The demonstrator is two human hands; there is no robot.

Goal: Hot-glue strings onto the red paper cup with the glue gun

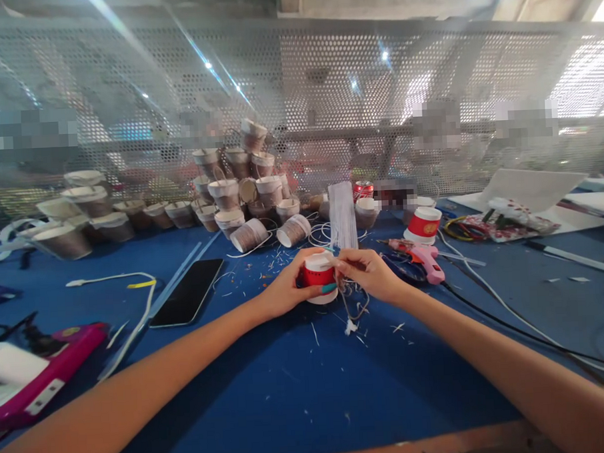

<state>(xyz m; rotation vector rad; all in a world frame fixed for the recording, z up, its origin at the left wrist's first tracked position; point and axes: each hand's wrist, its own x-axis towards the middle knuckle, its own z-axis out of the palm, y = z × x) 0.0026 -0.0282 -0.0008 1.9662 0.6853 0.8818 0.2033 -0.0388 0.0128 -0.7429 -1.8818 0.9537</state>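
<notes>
My left hand [289, 287] is wrapped round a small red and white paper cup [318, 276] held just above the blue table [309, 386]. My right hand [367, 272] pinches a thin white string [354, 303] at the cup's rim; the string loops down below my fingers. Right behind the cup stands a bundle of white strips [342, 215].
A heap of brown and white cups [240, 189] fills the back left, and a second red cup [423, 224] stands at the right. A pink glue gun [423, 254] with its cable, a black phone [187, 291], a pink tool [33, 378] and a red can [363, 190] lie around. Perforated metal screen behind.
</notes>
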